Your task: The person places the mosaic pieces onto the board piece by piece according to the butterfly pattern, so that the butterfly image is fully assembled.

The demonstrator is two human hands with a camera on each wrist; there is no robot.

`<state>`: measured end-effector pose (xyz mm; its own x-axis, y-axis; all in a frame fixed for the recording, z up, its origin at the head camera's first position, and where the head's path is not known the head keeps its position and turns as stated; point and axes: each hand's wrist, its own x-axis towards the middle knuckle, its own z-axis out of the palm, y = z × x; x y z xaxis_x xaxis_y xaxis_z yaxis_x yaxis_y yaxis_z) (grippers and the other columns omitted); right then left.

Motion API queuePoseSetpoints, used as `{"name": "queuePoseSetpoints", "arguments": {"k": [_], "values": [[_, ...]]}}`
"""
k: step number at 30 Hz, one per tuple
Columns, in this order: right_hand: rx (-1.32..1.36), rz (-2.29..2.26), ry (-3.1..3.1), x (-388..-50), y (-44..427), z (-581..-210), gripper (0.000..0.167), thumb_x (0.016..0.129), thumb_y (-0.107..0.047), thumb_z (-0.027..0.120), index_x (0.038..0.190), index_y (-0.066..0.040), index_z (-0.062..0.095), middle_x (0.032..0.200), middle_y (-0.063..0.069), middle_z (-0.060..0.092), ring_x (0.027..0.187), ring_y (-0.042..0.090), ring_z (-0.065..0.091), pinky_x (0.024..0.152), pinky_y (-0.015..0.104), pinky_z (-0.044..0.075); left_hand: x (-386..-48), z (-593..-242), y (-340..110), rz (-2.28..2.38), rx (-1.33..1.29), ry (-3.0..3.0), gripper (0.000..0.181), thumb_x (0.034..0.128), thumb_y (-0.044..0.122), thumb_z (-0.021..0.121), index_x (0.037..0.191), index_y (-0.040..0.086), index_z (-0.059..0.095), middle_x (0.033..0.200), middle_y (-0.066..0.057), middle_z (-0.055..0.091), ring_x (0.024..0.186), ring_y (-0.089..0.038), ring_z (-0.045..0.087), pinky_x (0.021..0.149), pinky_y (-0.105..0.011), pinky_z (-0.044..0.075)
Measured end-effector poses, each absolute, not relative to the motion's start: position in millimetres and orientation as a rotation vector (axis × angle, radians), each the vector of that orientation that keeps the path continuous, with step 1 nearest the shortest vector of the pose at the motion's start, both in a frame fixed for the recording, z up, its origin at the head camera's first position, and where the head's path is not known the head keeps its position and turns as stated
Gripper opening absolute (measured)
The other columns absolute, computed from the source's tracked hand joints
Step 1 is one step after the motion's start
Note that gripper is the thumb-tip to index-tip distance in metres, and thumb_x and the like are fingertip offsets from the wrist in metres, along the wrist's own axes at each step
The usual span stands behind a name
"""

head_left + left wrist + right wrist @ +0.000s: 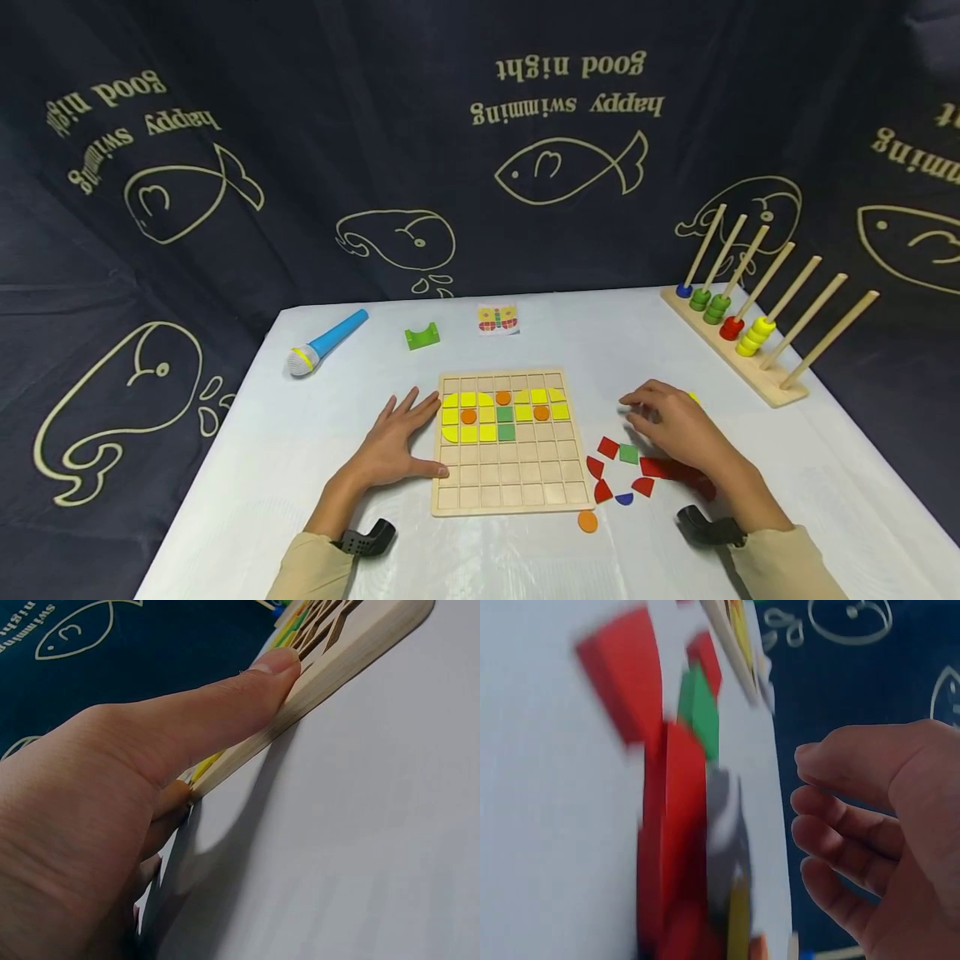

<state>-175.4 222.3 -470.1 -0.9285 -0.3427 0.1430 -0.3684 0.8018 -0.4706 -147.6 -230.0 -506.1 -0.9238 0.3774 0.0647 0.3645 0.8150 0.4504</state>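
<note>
A wooden grid board lies on the white table, its upper rows filled with yellow squares and rounded pieces, three orange discs and a short column of green squares. My left hand rests at its left edge, fingers spread; the thumb lies on the rim in the left wrist view. To the right of the board my right hand hovers with loosely bent fingers, nothing between them and the thumb. Below it lie loose red pieces, a green square and a blue half-disc. A yellow piece is partly hidden behind that hand.
An orange disc lies by the board's lower right corner. Behind the board are a butterfly picture card, a green bracket-shaped block and a toy microphone. A pegged wooden stand with coloured beads occupies the back right.
</note>
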Motion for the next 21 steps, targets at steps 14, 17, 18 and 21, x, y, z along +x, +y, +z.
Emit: {"name": "queuePoseSetpoints", "arguments": {"k": [14,17,18,21], "values": [[0.39,0.881,-3.011,-187.4,297.8,-479.1,0.037,0.084,0.003,0.059,0.121,0.0,0.063,0.126,0.022,0.053,0.119,0.045,0.041,0.096,0.067,0.034,-146.5,-505.5,-230.0,0.722,0.599,2.965,0.115,0.0588,0.076,0.071,0.149,0.015,0.037,0.155,0.006,0.028,0.145,-0.022,0.009,0.116,-0.049,0.003],[0.402,0.85,-3.017,-189.9,302.8,-484.1,0.037,0.084,0.004,0.058,0.121,0.001,0.064,0.126,0.024,0.053,0.121,0.046,0.041,0.098,0.068,0.032,-146.5,-505.7,-230.2,0.717,0.6,2.967,0.115,0.059,0.077,0.071,0.149,0.015,0.037,0.155,0.006,0.028,0.145,-0.022,0.009,0.116,-0.049,0.003],[0.399,0.841,-3.016,-190.2,303.6,-485.1,0.036,0.085,0.003,0.058,0.12,0.001,0.065,0.124,0.024,0.054,0.119,0.046,0.042,0.097,0.067,0.033,-146.6,-505.7,-230.2,0.715,0.603,2.968,0.115,0.059,0.077,0.071,0.149,0.015,0.037,0.155,0.006,0.028,0.145,-0.023,0.009,0.116,-0.049,0.003],[0.374,0.811,-3.008,-190.4,304.8,-486.9,0.033,0.086,0.001,0.059,0.117,0.0,0.067,0.118,0.023,0.058,0.113,0.044,0.047,0.094,0.066,0.037,-146.8,-505.6,-229.8,0.713,0.605,2.968,0.115,0.059,0.077,0.071,0.15,0.015,0.037,0.155,0.006,0.028,0.145,-0.023,0.009,0.116,-0.049,0.003]]}}
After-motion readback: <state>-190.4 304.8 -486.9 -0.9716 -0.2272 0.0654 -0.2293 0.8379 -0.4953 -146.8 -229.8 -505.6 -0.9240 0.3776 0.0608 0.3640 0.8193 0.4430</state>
